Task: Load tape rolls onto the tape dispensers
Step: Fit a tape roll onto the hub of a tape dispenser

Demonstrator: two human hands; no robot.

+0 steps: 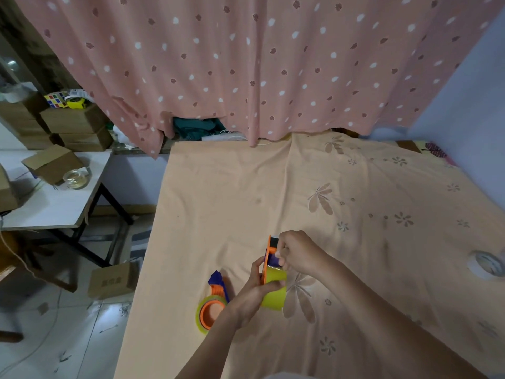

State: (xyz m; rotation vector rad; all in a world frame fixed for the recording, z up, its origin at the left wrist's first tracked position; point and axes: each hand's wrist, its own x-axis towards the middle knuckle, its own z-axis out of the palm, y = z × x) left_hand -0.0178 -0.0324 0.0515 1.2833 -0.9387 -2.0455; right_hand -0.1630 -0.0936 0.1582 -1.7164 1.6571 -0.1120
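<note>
Already one loaded dispenser point(211, 305) lies on the peach sheet point(218, 192), roll seated. Above it, the left hand point(251, 294) grips a second dispenser point(269, 258) with its yellow roll point(274, 289), while the right hand point(297, 253) pinches near the blade end, probably threading tape. A spare roll point(486, 265) waits far right, no third dispenser visible.

- A home room used for packing: a bed point(273, 192) under a floral peach sheet
- Pink dotted curtain point(246, 64) behind it
- Stacked cardboard boxes point(73, 124) beside a folding table point(54, 206)
</note>
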